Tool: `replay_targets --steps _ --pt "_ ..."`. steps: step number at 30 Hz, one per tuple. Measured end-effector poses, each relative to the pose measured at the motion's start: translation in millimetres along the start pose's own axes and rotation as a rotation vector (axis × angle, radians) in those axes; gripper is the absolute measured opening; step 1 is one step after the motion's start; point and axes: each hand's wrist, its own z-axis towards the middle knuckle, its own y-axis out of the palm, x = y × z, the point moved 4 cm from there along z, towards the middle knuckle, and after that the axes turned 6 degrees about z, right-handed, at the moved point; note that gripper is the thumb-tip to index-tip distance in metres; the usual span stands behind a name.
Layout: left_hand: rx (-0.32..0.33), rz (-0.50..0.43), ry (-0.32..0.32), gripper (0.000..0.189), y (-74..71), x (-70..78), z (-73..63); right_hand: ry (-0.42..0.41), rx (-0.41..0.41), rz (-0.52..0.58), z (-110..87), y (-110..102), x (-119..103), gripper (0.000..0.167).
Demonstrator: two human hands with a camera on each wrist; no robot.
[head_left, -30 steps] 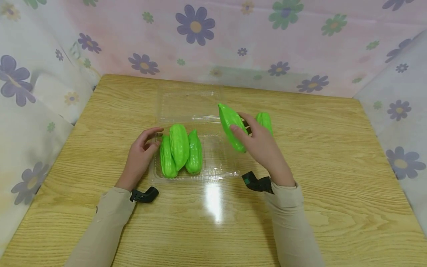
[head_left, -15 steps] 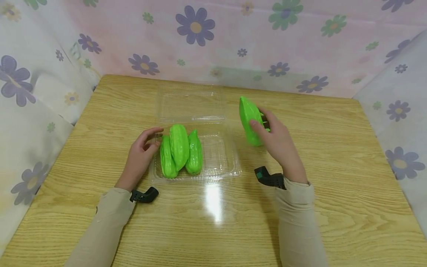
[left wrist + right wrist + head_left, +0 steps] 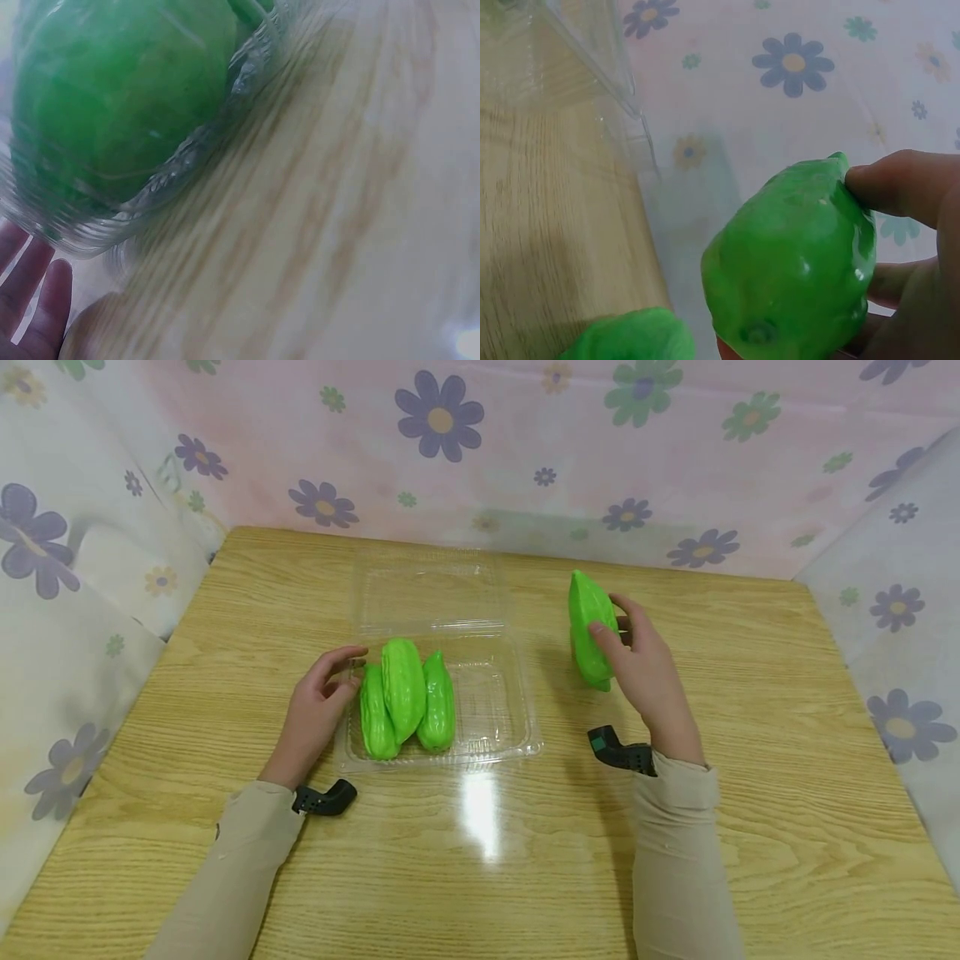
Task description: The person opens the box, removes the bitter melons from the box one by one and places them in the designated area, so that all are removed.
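In the head view, my right hand [image 3: 647, 670] holds a glossy green gourd [image 3: 592, 622], ridged and pointed at its top, between thumb and fingers above the table. Under it, in the right wrist view, lies another green gourd [image 3: 634, 336], mostly hidden in the head view by the held one. A clear plastic clamshell box [image 3: 491, 714] stands to the left with its lid folded back. Three gourds [image 3: 403, 689] sit in the box's left half, the middle one leaning over its neighbour. My left hand [image 3: 313, 706] rests at the box's left edge, fingers relaxed.
The box's transparent lid [image 3: 431, 593] lies toward the back of the wooden table [image 3: 765, 760]. Flower-printed cloth [image 3: 517, 452] hangs behind the table and along both sides. Black wrist cameras [image 3: 326, 797] stick out from both forearms.
My right hand has carried its gourd rightward, away from the box, to over the gourd lying on the table. The left hand and the three gourds in the box have kept their places.
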Motion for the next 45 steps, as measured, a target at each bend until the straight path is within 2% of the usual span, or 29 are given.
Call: replay_targets --steps 2,10,19,31,45 --pt "0.002 0.001 0.0 0.034 0.2 -3.3 0.7 0.007 0.004 0.005 1.3 -1.4 3.0 0.065" --pt "0.006 -0.005 0.013 0.034 0.3 -1.4 1.2 0.016 0.045 0.012 6.1 -5.0 14.3 0.063" --pt "0.004 -0.007 0.014 0.033 0.5 -1.3 1.3 0.071 0.114 0.01 12.9 -13.9 35.8 0.069" --pt "0.006 -0.013 0.011 0.034 0.1 -3.6 1.3 0.13 0.153 0.04 15.0 -25.7 53.1 0.069" --pt "0.001 -0.018 0.017 0.034 -0.2 -2.4 1.5 0.231 0.127 0.014 16.3 -30.4 75.1 0.078"
